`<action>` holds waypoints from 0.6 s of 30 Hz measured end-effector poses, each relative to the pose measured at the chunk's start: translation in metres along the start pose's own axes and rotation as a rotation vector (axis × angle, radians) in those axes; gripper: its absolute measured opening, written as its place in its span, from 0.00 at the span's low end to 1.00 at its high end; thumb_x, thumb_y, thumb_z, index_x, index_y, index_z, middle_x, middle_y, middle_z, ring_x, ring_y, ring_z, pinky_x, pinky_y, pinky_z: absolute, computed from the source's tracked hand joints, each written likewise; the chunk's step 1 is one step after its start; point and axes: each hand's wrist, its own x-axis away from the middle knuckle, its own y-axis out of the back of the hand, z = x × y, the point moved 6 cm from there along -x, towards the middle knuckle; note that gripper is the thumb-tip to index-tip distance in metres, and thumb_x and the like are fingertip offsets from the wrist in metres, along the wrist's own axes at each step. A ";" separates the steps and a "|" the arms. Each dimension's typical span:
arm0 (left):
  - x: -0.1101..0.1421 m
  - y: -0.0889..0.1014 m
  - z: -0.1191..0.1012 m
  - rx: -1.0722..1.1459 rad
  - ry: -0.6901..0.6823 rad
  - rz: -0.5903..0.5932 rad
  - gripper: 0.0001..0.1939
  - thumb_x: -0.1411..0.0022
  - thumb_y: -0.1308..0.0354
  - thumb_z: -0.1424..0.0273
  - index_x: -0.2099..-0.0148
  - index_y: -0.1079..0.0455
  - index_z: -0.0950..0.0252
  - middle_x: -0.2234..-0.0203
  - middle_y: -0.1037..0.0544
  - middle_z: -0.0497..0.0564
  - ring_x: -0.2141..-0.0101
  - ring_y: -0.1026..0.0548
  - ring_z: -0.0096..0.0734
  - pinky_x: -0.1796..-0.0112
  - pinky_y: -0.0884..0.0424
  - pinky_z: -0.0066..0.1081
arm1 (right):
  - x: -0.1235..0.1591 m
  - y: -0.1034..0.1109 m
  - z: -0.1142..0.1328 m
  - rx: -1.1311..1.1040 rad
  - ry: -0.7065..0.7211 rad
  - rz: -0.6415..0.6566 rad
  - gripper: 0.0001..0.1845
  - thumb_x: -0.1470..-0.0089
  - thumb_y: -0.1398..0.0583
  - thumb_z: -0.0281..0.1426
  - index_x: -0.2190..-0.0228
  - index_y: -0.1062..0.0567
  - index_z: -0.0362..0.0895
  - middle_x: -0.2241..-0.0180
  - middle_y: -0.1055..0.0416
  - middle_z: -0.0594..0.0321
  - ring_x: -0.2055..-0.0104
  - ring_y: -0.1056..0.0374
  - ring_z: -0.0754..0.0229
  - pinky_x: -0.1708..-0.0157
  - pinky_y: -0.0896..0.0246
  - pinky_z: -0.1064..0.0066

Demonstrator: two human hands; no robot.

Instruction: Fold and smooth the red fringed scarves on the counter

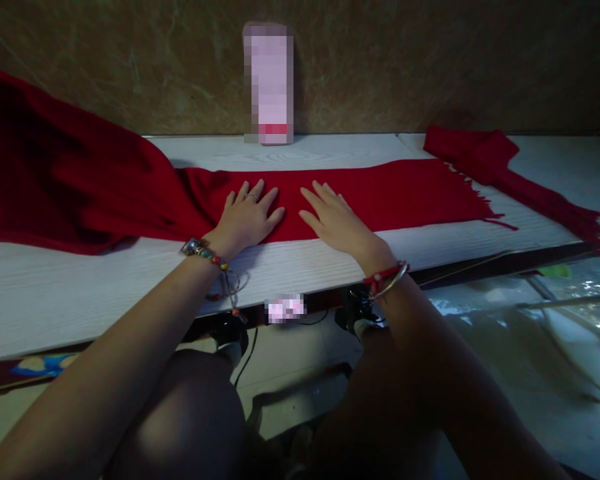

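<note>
A long red scarf (pixel 395 197) lies flat along the white wood-grain bench top, its fringed end toward the right. My left hand (pixel 247 217) rests palm down on the scarf with fingers spread. Beside it, my right hand (pixel 335 217) also lies flat on the cloth, fingers stretched out and nothing held. Left of my hands, the red cloth (pixel 70 167) bunches and rises in loose folds toward the wall. Another red fringed piece (pixel 500 167) lies twisted at the right, close to the scarf's fringe; whether the two are joined I cannot tell.
A pale pink object (pixel 270 83), blurred by pixels, leans upright against the brown marbled wall (pixel 360 67). The white bench top (pixel 95 303) ends just before my knees. Below its right side is a metal frame with clear plastic (pixel 570 313). A dark cable hangs between my legs.
</note>
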 end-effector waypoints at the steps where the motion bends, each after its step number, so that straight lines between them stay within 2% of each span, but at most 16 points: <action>1: 0.000 0.000 0.000 -0.008 0.005 0.011 0.30 0.33 0.66 0.56 0.33 0.53 0.61 0.34 0.53 0.56 0.36 0.56 0.52 0.42 0.54 0.54 | -0.001 -0.002 0.003 0.010 0.006 0.019 0.29 0.38 0.52 0.36 0.38 0.45 0.40 0.34 0.55 0.51 0.33 0.61 0.48 0.37 0.64 0.50; 5: 0.000 0.000 -0.001 -0.028 0.020 0.047 0.30 0.33 0.67 0.57 0.33 0.55 0.61 0.34 0.54 0.55 0.36 0.57 0.51 0.41 0.54 0.52 | 0.005 -0.003 -0.002 0.047 0.011 0.036 0.27 0.38 0.53 0.35 0.39 0.43 0.43 0.35 0.52 0.54 0.34 0.58 0.50 0.37 0.63 0.49; 8: 0.000 0.001 -0.001 -0.037 0.011 0.047 0.30 0.33 0.67 0.57 0.33 0.55 0.61 0.34 0.55 0.54 0.36 0.57 0.51 0.41 0.54 0.52 | 0.017 0.002 -0.033 0.055 -0.056 -0.014 0.26 0.39 0.53 0.34 0.40 0.41 0.45 0.36 0.49 0.55 0.34 0.55 0.50 0.38 0.61 0.47; 11: 0.000 0.001 -0.001 -0.040 0.004 0.046 0.30 0.33 0.67 0.56 0.33 0.54 0.61 0.34 0.54 0.55 0.36 0.56 0.51 0.41 0.53 0.53 | 0.036 0.010 -0.080 0.071 -0.183 -0.137 0.25 0.40 0.52 0.34 0.42 0.37 0.47 0.38 0.44 0.54 0.36 0.50 0.47 0.41 0.57 0.43; 14: 0.000 0.000 -0.001 -0.033 -0.002 0.035 0.30 0.33 0.67 0.56 0.33 0.53 0.61 0.34 0.52 0.56 0.36 0.54 0.52 0.42 0.51 0.54 | 0.059 0.021 -0.122 0.096 -0.296 -0.331 0.25 0.42 0.52 0.31 0.46 0.33 0.40 0.40 0.41 0.46 0.38 0.47 0.43 0.43 0.53 0.41; 16: 0.001 0.001 -0.001 -0.025 -0.007 0.022 0.30 0.33 0.66 0.56 0.33 0.52 0.61 0.34 0.51 0.56 0.36 0.53 0.52 0.43 0.50 0.55 | 0.072 0.028 -0.135 0.101 -0.324 -0.439 0.25 0.44 0.52 0.30 0.47 0.32 0.36 0.41 0.42 0.42 0.38 0.47 0.42 0.43 0.53 0.41; 18: 0.002 0.001 -0.002 -0.018 -0.009 0.004 0.29 0.33 0.65 0.57 0.34 0.51 0.62 0.35 0.50 0.57 0.37 0.53 0.53 0.42 0.51 0.55 | 0.080 0.033 -0.135 0.081 -0.303 -0.494 0.25 0.45 0.52 0.29 0.47 0.32 0.35 0.40 0.43 0.41 0.38 0.48 0.42 0.43 0.53 0.41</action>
